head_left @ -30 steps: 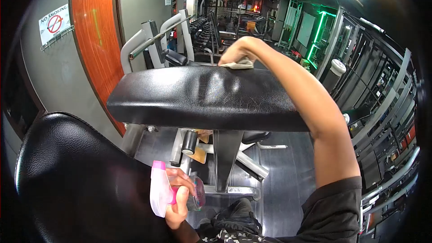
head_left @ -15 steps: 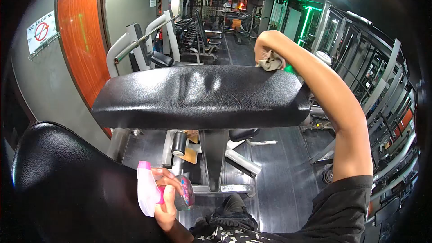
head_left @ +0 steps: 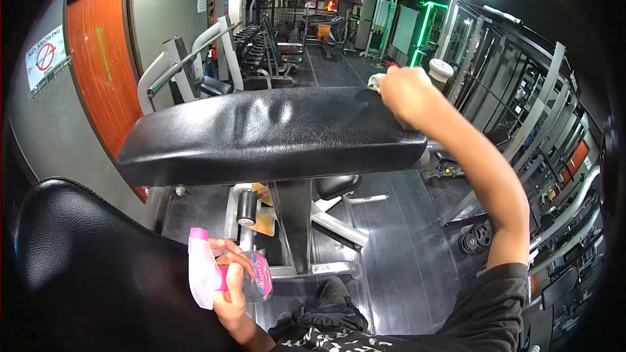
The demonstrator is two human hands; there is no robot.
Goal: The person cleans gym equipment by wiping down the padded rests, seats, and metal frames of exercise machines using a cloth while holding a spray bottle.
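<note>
My left hand [head_left: 229, 287] is wrapped round the neck of a spray bottle [head_left: 259, 277] with a pink and white trigger head, tilted low in front of me. At the right end of a long black padded cushion [head_left: 274, 133], my right hand [head_left: 405, 94] is closed on a light-coloured cloth [head_left: 376, 82]. Only a bit of the cloth shows past the hand; the rest is hidden. The hand rests at the cushion's top edge. A few creases and shiny patches mark the black cover.
A black padded seat back [head_left: 85, 254] stands close at the lower left. Ahead left is a machine with grey arms [head_left: 176, 68], beside a wooden door [head_left: 101, 58]. A dumbbell rack [head_left: 261, 45] stands further back. Metal frames [head_left: 521, 117] line the right; weight plates [head_left: 475, 238] sit low there.
My right hand with the cloth has moved round to the cushion's right end, the wrist now turned over the cloth. The view has shifted slightly right. My left hand still holds the spray bottle.
</note>
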